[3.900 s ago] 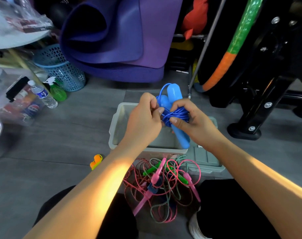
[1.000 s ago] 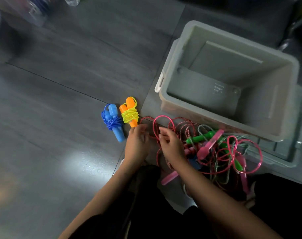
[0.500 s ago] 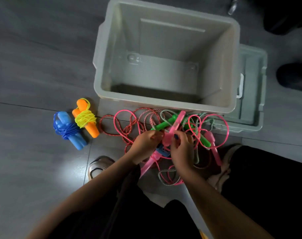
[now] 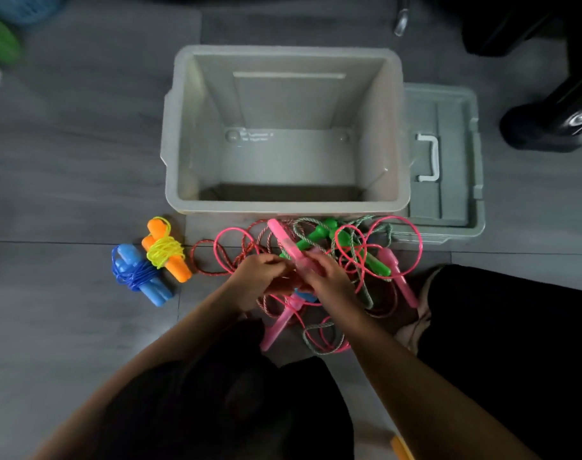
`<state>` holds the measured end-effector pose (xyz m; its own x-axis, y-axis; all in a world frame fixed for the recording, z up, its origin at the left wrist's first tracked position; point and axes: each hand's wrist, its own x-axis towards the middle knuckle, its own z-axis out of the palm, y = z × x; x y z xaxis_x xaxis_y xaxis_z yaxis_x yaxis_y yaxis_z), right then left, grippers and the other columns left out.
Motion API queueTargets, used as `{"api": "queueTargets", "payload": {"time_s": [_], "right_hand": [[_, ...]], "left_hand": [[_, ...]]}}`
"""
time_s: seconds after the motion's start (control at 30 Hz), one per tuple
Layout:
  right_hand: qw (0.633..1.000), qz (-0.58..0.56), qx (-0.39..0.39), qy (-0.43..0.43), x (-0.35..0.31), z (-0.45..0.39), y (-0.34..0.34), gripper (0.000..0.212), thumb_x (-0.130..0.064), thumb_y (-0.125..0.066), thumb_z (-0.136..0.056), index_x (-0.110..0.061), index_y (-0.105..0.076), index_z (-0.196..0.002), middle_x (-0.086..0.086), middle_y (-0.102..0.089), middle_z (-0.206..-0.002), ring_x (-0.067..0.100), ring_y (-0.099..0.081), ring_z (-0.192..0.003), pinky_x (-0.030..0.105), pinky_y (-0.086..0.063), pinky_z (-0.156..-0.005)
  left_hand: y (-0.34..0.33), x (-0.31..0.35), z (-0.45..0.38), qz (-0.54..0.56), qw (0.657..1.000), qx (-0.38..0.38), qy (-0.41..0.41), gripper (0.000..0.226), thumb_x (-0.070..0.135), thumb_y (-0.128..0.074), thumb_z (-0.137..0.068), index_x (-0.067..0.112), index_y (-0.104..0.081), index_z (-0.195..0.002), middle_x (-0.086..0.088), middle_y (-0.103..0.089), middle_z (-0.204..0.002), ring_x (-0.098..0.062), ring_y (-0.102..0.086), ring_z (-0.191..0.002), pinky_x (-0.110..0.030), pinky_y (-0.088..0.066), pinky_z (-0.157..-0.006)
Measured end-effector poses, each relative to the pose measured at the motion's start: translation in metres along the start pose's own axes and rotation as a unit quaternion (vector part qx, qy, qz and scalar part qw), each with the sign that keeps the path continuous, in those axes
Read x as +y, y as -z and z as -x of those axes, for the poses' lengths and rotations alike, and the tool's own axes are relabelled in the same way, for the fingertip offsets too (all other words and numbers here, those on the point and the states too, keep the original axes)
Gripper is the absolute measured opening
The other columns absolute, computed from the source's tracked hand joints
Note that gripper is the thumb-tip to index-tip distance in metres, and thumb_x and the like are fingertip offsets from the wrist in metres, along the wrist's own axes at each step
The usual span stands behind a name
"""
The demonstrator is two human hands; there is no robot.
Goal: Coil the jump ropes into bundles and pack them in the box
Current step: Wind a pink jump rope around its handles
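Hands first: the right hand [image 4: 326,277] grips a pink jump-rope handle [image 4: 288,245], the left hand [image 4: 256,277] pinches cord from the tangled ropes [image 4: 359,257] on the floor. Blue bundle [image 4: 138,275] and orange bundle [image 4: 166,249] lie leftward; beyond, the grey box [image 4: 170,134] stands open.

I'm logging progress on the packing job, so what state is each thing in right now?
box: open, nothing inside
lid: off, on the floor beside the box
blue rope: coiled, on the floor
orange rope: coiled, beside the blue one
rope pile: tangled, loose
pink handle: gripped by the right hand
left hand: pinching cord
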<state>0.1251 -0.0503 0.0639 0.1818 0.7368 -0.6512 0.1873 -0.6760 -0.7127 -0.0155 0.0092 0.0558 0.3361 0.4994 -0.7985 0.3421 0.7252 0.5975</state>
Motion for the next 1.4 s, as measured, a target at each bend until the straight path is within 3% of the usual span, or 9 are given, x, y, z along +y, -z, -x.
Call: {"api": "queueTargets", "payload": {"time_s": [0.07,0.17,0.33,0.47,0.63,0.9,1.07,1.23,1.4], "right_hand": [[0.998,-0.056,-0.017,-0.010,-0.016,0.012,0.004,0.029,-0.030,-0.059,-0.090,-0.026,-0.060,-0.118,-0.008,-0.061,-0.103,0.009,-0.060,-0.091,0.026,-0.053,-0.083],[0.997,-0.071,-0.018,0.015,-0.046,0.028,0.015,0.028,-0.026,-0.063,-0.087,-0.024,-0.062,-0.116,-0.012,-0.062,-0.094,0.001,-0.059,-0.080,0.015,-0.048,-0.072],[0.994,-0.019,-0.017,0.102,-0.104,0.064,0.042,0.023,-0.025,-0.063,-0.088,-0.016,-0.064,-0.109,-0.004,-0.067,-0.083,0.009,-0.059,-0.060,0.034,-0.051,-0.068],[0.984,-0.005,-0.032,0.177,-0.152,0.101,0.071,0.027,-0.022,-0.063,-0.088,-0.012,-0.059,-0.112,-0.004,-0.066,-0.077,0.014,-0.056,-0.057,0.022,-0.045,-0.060],[0.964,0.054,-0.014,0.259,-0.200,0.146,0.108,0.027,-0.036,-0.051,-0.094,-0.014,-0.044,-0.107,-0.008,-0.067,-0.067,0.011,-0.055,-0.051,0.017,-0.042,-0.057],[0.940,0.065,0.016,0.334,-0.245,0.181,0.161,0.030,-0.047,-0.038,-0.096,-0.016,-0.038,-0.094,0.003,-0.065,-0.054,0.017,-0.058,-0.045,0.022,-0.042,-0.047],[0.952,0.085,-0.010,0.294,-0.244,0.174,0.187,0.051,-0.055,-0.026,-0.096,-0.015,-0.054,-0.081,0.005,-0.066,-0.060,0.027,-0.068,-0.076,0.041,-0.048,-0.086],[0.958,0.116,-0.102,0.241,-0.245,0.163,0.186,0.033,-0.039,-0.031,-0.101,-0.020,-0.052,-0.083,0.004,-0.066,-0.084,0.020,-0.063,-0.085,0.037,-0.050,-0.084],[0.949,0.167,-0.155,0.218,-0.235,0.149,0.168,0.029,-0.026,-0.035,-0.102,-0.021,-0.056,-0.082,-0.001,-0.063,-0.087,0.007,-0.058,-0.082,0.020,-0.046,-0.080]], "left_hand": [[0.004,0.014,0.019,-0.001,1.000,0.013,-0.015,0.015,0.009,-0.060,-0.091,-0.004,-0.067,-0.095,-0.026,-0.068,-0.093,-0.031,-0.067,-0.081,-0.036,-0.059,-0.076],[0.013,0.044,0.054,-0.057,0.996,0.026,-0.067,0.011,0.015,-0.062,-0.090,0.008,-0.070,-0.096,-0.007,-0.071,-0.079,-0.020,-0.069,-0.077,-0.032,-0.057,-0.071],[0.025,0.114,0.127,-0.217,0.951,0.073,-0.206,0.010,0.018,-0.065,-0.088,0.026,-0.067,-0.094,0.008,-0.068,-0.083,-0.003,-0.064,-0.074,-0.016,-0.053,-0.069],[0.017,0.162,0.183,-0.359,0.876,0.119,-0.301,0.020,0.023,-0.067,-0.087,0.026,-0.068,-0.107,0.016,-0.063,-0.100,-0.002,-0.058,-0.096,-0.008,-0.040,-0.083],[-0.021,0.196,0.233,-0.513,0.757,0.147,-0.377,0.035,0.029,-0.067,-0.086,0.021,-0.064,-0.120,0.005,-0.063,-0.118,-0.012,-0.053,-0.114,-0.027,-0.026,-0.102],[-0.075,0.227,0.266,-0.495,0.721,0.221,-0.433,0.037,0.044,-0.059,-0.088,0.017,-0.057,-0.114,0.002,-0.060,-0.099,-0.017,-0.055,-0.092,-0.024,-0.028,-0.067],[-0.075,0.225,0.249,-0.335,0.806,0.285,-0.396,0.025,0.044,-0.050,-0.093,0.021,-0.060,-0.092,0.005,-0.058,-0.076,-0.018,-0.055,-0.075,-0.031,-0.033,-0.063],[-0.067,0.220,0.228,-0.133,0.887,0.254,-0.361,0.029,0.038,-0.049,-0.096,0.025,-0.066,-0.076,0.009,-0.058,-0.062,-0.010,-0.050,-0.055,-0.029,-0.041,-0.060],[-0.057,0.236,0.236,0.136,0.887,0.205,-0.391,0.034,0.034,-0.045,-0.098,0.013,-0.065,-0.080,0.007,-0.053,-0.059,-0.008,-0.042,-0.047,-0.019,-0.035,-0.045]]}}
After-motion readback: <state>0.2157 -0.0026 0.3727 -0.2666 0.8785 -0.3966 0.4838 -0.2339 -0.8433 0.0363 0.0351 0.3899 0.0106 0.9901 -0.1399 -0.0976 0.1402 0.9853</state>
